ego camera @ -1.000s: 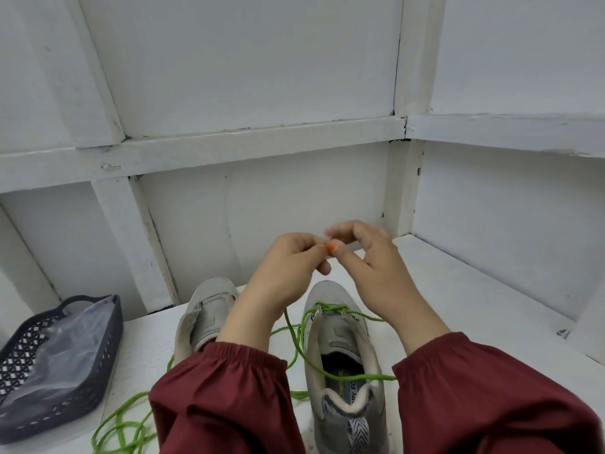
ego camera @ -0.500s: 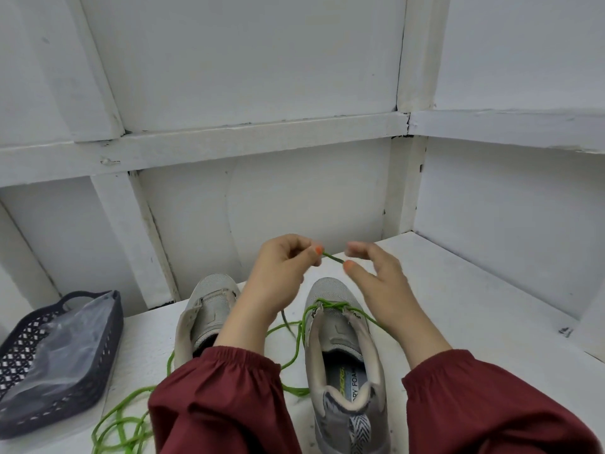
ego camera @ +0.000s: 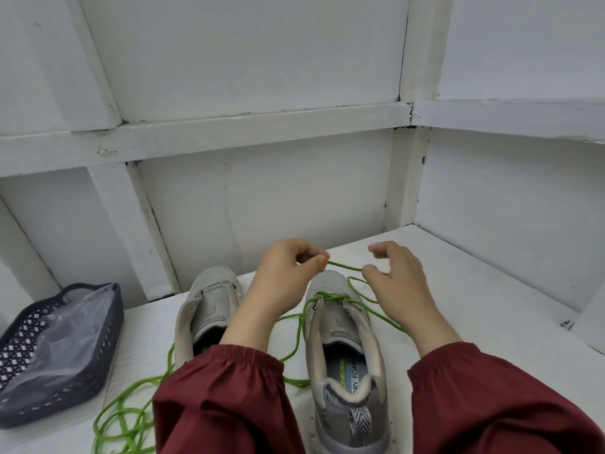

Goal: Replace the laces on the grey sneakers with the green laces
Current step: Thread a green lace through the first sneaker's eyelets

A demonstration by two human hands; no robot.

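Green lace (ego camera: 343,266) pinched by the left hand (ego camera: 284,276) between thumb and forefinger, lifted just above the grey sneaker (ego camera: 343,326) it threads, likely to draw slack through; right hand (ego camera: 397,286) hangs open, fingers relaxed, just right of the pinch, beside the strand

Worn at head height, looking forward and down, wide-angle. Hangs close above and just behind the laced sneaker (ego camera: 340,326), heel nearest the lens, toe pointing away toward the white panelled wall (ego camera: 294,198). Takes in the tabletop (ego camera: 474,299) on both sides of that sneaker, with a dark basket (ego camera: 108,339) far to its left at the frame's edge. Cuts off the red sleeves (ego camera: 222,398) at the bottom edge, nearer than the sneaker's heel.
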